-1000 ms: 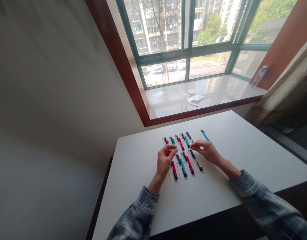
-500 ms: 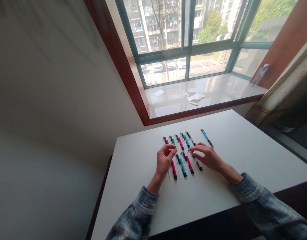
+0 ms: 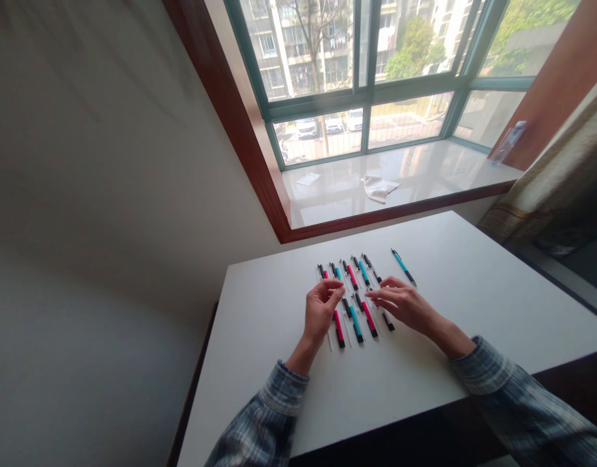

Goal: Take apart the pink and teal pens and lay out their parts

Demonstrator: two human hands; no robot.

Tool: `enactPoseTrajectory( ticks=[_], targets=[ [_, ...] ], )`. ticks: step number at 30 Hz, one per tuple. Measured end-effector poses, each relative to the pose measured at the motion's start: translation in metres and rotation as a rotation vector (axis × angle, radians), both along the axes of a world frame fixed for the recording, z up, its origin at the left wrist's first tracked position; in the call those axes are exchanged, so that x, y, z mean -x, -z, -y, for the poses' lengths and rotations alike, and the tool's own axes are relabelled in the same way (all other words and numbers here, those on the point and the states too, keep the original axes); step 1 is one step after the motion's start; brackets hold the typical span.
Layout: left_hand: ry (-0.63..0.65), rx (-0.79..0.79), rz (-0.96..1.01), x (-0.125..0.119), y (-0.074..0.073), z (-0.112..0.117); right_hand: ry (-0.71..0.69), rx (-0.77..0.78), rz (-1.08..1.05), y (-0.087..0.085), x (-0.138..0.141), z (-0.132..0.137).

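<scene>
Nearest, at 9 o'clock from the pen parts (image 3: 369,319), I see the left hand (image 3: 320,310) with thumb and forefinger drawn together; I cannot tell whether they pinch anything. At 3 o'clock, the right hand (image 3: 406,305) extends its fingers, slightly parted, over the parts. These lie in two rows on the white table (image 3: 259,318); I cannot make out any lettering. A teal pen (image 3: 402,262) lies at 2 o'clock. Beyond, a glossy sill (image 3: 332,206) bears a cloth (image 3: 379,189) toward 12 and a bottle (image 3: 508,144) at 2, by a green-framed window (image 3: 317,109).

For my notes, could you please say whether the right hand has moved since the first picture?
Yes: the right hand moved down the view, away from the blue pen.
</scene>
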State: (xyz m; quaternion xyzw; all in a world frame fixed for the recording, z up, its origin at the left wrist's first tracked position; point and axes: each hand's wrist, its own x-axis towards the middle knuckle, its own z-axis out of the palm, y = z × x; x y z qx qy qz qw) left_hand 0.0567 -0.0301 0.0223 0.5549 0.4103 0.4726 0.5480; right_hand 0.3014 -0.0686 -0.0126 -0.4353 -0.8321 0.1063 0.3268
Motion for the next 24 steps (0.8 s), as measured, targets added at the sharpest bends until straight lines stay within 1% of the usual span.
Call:
enactPoseTrajectory(
  ticks=[6,10,12,13,14,17,18,19,21,24],
  targets=[
    [0.01,0.01,0.005,0.0,0.0,0.0,0.007,-0.019,0.023,0.0,0.0,0.0],
    [0.013,0.011,0.008,0.0,-0.001,0.0,-0.01,0.002,-0.007,-0.002,0.001,0.0],
    [0.011,0.015,0.01,0.0,-0.001,0.0,0.017,0.002,-0.036,-0.003,-0.002,0.0],
    [0.009,0.019,0.011,0.0,-0.001,0.0,0.063,-0.009,-0.054,-0.004,-0.004,-0.001],
    [0.007,0.023,0.012,0.0,-0.001,0.0,0.139,-0.025,-0.074,-0.004,-0.008,-0.001],
    [-0.003,0.026,0.006,0.0,-0.002,0.0,0.495,-0.066,-0.096,0.0,-0.025,-0.004],
    [-0.004,0.026,0.003,0.0,-0.002,0.0,0.608,-0.061,-0.075,0.003,-0.031,-0.004],
    [-0.002,0.025,0.001,0.0,-0.003,0.001,0.692,-0.038,-0.044,0.006,-0.037,-0.005],
    [0.002,0.021,0.001,0.001,-0.004,0.001,0.777,0.046,0.016,0.012,-0.046,-0.006],
    [0.004,0.011,-0.001,0.001,-0.005,0.002,0.817,0.162,0.058,0.019,-0.05,-0.007]
  ],
)
